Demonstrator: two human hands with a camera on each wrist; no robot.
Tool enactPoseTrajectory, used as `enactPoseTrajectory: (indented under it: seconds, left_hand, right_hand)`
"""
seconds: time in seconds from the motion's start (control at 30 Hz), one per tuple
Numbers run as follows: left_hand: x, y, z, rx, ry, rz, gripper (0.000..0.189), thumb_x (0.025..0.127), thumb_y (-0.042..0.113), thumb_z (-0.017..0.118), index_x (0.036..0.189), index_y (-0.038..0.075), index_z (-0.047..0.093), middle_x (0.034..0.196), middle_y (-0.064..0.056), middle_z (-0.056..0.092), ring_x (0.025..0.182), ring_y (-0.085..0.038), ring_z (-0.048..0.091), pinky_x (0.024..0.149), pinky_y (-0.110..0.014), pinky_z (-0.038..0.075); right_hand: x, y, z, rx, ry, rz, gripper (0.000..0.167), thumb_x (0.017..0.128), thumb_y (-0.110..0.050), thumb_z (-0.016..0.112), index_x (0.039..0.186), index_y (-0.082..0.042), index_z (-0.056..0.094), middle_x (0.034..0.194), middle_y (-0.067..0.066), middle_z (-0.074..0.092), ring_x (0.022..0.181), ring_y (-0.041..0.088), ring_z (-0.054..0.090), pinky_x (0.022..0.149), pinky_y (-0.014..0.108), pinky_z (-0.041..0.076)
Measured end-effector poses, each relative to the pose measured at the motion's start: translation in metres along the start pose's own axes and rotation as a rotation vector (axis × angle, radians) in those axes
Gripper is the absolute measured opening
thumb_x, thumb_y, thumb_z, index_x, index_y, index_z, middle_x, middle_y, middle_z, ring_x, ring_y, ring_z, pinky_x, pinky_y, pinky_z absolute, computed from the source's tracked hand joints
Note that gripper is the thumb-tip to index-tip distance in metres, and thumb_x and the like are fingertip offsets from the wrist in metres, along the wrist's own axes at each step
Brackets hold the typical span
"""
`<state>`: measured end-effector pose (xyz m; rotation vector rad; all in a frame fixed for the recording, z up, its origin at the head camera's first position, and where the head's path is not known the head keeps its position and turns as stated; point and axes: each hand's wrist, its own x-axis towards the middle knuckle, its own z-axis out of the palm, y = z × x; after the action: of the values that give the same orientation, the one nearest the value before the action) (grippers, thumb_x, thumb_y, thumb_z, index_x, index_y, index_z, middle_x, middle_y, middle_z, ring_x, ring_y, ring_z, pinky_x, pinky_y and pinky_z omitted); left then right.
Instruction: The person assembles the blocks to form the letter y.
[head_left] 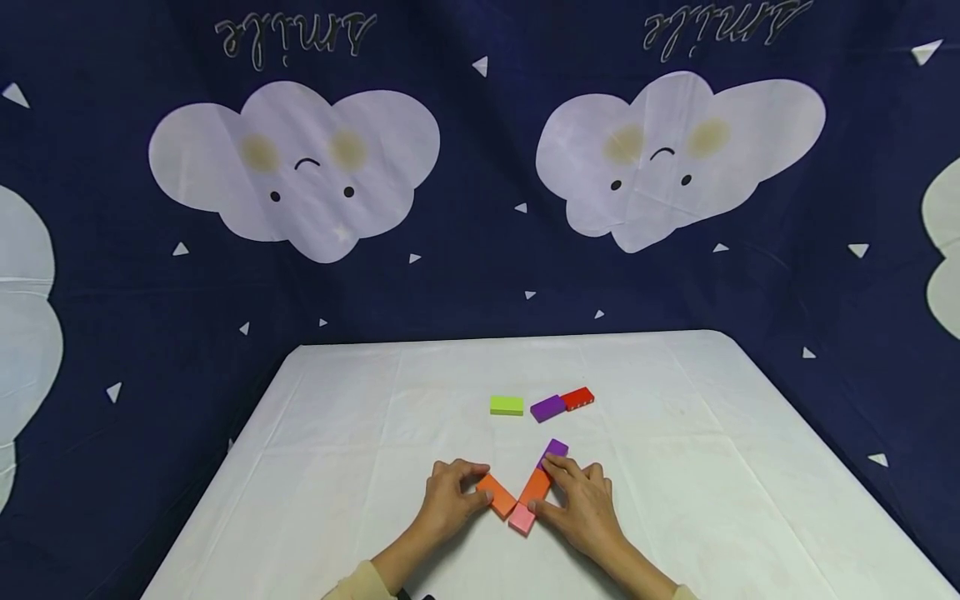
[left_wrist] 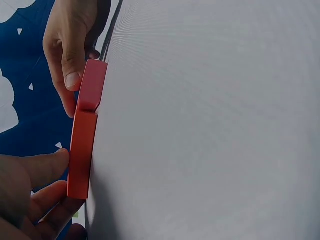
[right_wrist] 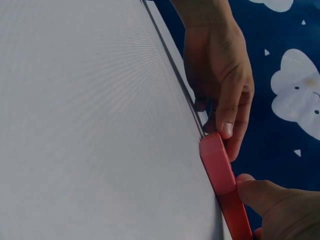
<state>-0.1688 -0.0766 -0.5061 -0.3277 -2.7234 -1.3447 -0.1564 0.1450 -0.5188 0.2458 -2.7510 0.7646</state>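
My left hand [head_left: 448, 500] pinches a flat orange block [head_left: 496, 497] between thumb and fingers; its near end meets a row of blocks at a slant. That row has a pink block [head_left: 522, 520] nearest me, a second orange block [head_left: 535, 488] in the middle and a purple block [head_left: 553, 451] at the far end. From the right, my right hand [head_left: 587, 507] grips the middle orange block, thumb by the pink joint and fingertips at the purple joint. In the left wrist view, the pink block [left_wrist: 93, 85] lines up close to an orange block [left_wrist: 82, 155] beside the left fingers.
Farther back on the white-covered table [head_left: 337, 417] lie a lime green block [head_left: 507, 406], another purple block [head_left: 548, 408] and a red block [head_left: 578, 398] with white dots, the last two end to end. A dark blue cloud-print cloth [head_left: 480, 167] hangs behind.
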Motion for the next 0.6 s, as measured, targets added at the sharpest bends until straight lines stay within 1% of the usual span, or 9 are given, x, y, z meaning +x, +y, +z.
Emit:
enactPoseTrajectory:
  seconds: [0.3, 0.6]
  left_hand:
    - [-0.0013, 0.0009, 0.0006, 0.004, 0.006, 0.015, 0.031, 0.071, 0.017, 0.078, 0.102, 0.014, 0.072, 0.103, 0.002, 0.07, 0.088, -0.011, 0.043, 0.079, -0.029, 0.031]
    - [0.0001, -0.0001, 0.0013, 0.008, 0.006, 0.035, 0.031, 0.072, 0.017, 0.078, 0.102, 0.013, 0.073, 0.102, 0.002, 0.071, 0.087, -0.011, 0.044, 0.078, -0.03, 0.03]
  right_hand:
    - [-0.0005, 0.0002, 0.0005, -0.015, 0.002, 0.001, 0.066, 0.066, -0.046, 0.079, 0.123, -0.017, 0.064, 0.125, -0.002, 0.061, 0.082, 0.015, 0.036, 0.069, 0.029, 0.023]
    - [-0.001, -0.0001, 0.0001, -0.007, 0.008, -0.002, 0.066, 0.065, -0.046, 0.08, 0.122, -0.017, 0.064, 0.125, -0.002, 0.061, 0.082, 0.014, 0.036, 0.069, 0.029, 0.023]
